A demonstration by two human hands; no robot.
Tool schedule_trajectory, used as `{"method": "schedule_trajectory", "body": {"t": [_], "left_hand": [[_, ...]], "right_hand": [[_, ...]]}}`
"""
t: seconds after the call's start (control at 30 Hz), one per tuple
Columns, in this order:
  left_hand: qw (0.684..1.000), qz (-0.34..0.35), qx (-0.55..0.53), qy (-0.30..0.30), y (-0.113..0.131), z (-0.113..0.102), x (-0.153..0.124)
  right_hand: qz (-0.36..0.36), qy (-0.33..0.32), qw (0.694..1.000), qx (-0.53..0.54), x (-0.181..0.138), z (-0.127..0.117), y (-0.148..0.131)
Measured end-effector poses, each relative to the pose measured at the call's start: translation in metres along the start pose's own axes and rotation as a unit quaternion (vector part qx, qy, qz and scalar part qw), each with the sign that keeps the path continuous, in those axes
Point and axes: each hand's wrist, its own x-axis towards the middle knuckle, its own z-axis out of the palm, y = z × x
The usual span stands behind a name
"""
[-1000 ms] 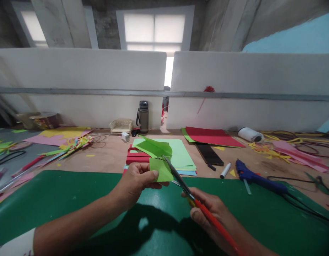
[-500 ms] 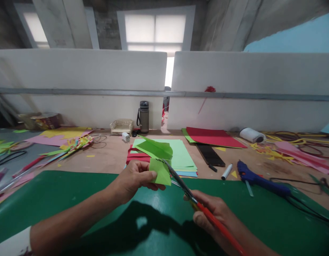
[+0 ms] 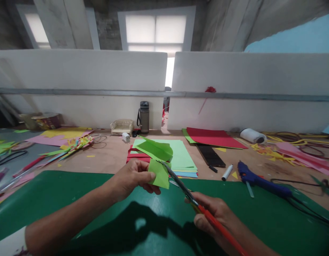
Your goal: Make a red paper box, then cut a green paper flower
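My left hand (image 3: pixel 135 177) pinches a small light-green piece of paper (image 3: pixel 161 176) between thumb and fingers, above the green mat (image 3: pixel 100 209). A dark marked line runs near the paper's top edge. In my right hand (image 3: pixel 212 209) is a pair of scissors (image 3: pixel 184 188) with red-orange handles, its blades pointing up and left. The blade tips are at the paper's upper edge, along the dark line. Just behind the hands lies a stack of coloured sheets (image 3: pixel 182 153), with a loose folded green sheet (image 3: pixel 156 149) and red folded paper (image 3: pixel 132 155) on its left.
A blue glue gun (image 3: pixel 263 181) with its cord lies at the right, beside a white marker (image 3: pixel 227 172) and a black phone (image 3: pixel 210 155). Red sheets (image 3: pixel 212 137) are behind the phone. A water bottle (image 3: pixel 144 118) stands at the back. Paper flowers and strips (image 3: pixel 74 145) lie left.
My left hand and the green paper have shifted slightly left and down. The scissor tips have moved a little further left along the paper's upper edge.
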Motion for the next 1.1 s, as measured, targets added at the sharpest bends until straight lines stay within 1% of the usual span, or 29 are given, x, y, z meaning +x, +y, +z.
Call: {"method": "schedule_trajectory", "body": {"t": [0.13,0.23,0.3,0.37,0.43,0.6,0.67,0.77,0.87,0.97,1.1], "left_hand": [[1.000,0.005,0.004,-0.013,-0.001,-0.002,0.000],[1.000,0.007,0.005,-0.020,0.000,-0.003,0.000],[1.000,0.008,0.007,-0.021,0.001,-0.003,0.001],[1.000,0.010,0.008,-0.022,0.002,-0.003,0.000],[1.000,0.010,0.010,-0.025,0.004,-0.001,0.000],[0.999,-0.001,0.022,-0.045,0.008,0.005,-0.004],[0.998,-0.005,0.024,-0.051,0.008,0.007,-0.005],[0.998,-0.014,0.030,-0.054,0.007,0.009,-0.006],[0.998,-0.021,0.030,-0.047,0.003,0.009,-0.004],[0.999,-0.019,0.021,-0.020,0.001,0.010,-0.001],[0.999,-0.010,0.010,0.030,0.003,0.014,0.000]], "right_hand": [[0.006,-0.002,1.000,0.004,0.000,0.001,0.002],[0.019,-0.019,0.999,0.036,-0.001,0.001,0.003],[0.007,-0.025,0.998,0.058,-0.002,0.000,0.005],[-0.017,-0.019,0.998,0.065,-0.002,0.001,0.007],[-0.024,-0.014,0.997,0.072,-0.003,0.003,0.012],[0.023,-0.009,0.994,0.109,-0.004,0.012,0.027],[0.026,-0.006,0.993,0.117,-0.005,0.014,0.028],[0.013,-0.020,0.991,0.129,-0.006,0.012,0.021],[-0.002,-0.041,0.990,0.131,-0.006,0.007,0.007],[-0.016,-0.037,0.993,0.109,-0.006,0.003,-0.003],[-0.032,-0.020,0.997,0.071,-0.005,0.002,-0.001]]}}
